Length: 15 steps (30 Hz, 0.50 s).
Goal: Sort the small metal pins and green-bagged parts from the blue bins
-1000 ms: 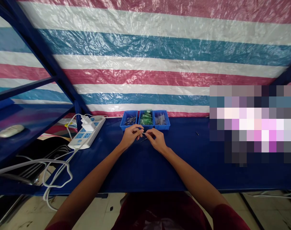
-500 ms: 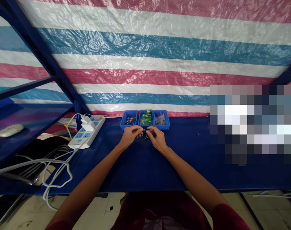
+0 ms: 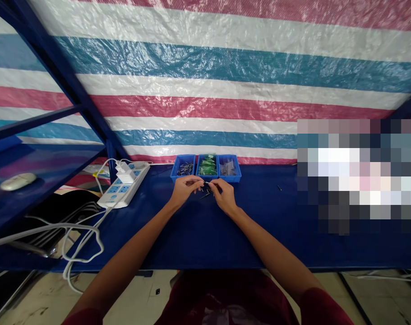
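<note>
My left hand and my right hand face each other over the blue table, fingertips almost meeting. Both are closed in a pinch on a small thin rod-like part, pale at its middle; its exact kind is too small to make out. Just below the fingertips, several slim dark pieces lie on the tabletop, partly covered by my hands. Right behind stand three blue bins: the left bin has small dark and silvery rods in it, the middle bin green packets, the right bin clear little bags.
A white power strip with a plugged-in adapter lies left, its white cables looping over the table edge. One dark piece lies alone to the right. A computer mouse rests on the left shelf. The far right is pixelated.
My hands keep their pinch and have drawn slightly closer around the small part. The whole view has shifted a little; the bins and loose pieces look otherwise the same.
</note>
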Available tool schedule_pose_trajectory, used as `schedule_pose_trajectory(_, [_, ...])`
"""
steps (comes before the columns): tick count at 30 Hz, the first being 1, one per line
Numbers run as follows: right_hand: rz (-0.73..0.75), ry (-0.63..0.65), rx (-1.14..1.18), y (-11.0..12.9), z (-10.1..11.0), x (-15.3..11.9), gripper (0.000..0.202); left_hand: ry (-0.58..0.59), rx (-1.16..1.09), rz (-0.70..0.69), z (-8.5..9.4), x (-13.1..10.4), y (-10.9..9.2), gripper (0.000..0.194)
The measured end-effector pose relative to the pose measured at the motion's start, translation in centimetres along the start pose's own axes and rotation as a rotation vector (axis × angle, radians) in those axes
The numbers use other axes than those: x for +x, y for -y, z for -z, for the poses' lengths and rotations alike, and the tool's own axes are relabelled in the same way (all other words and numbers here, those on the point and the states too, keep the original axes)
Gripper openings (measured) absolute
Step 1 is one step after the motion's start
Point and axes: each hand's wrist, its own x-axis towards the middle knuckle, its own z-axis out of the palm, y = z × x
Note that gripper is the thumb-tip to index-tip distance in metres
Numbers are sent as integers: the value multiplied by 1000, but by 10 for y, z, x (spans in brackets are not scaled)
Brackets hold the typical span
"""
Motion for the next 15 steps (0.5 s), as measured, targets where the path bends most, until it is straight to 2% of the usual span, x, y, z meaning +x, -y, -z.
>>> schedule_pose_trajectory(9, [-21,30,18,0,-1,0,32,-33,-221,59,-10,0,12,31])
schedule_pose_trajectory(15, [-39,16,-52,-1,-1,1,34,2,-116,-36,-7,0,7,26])
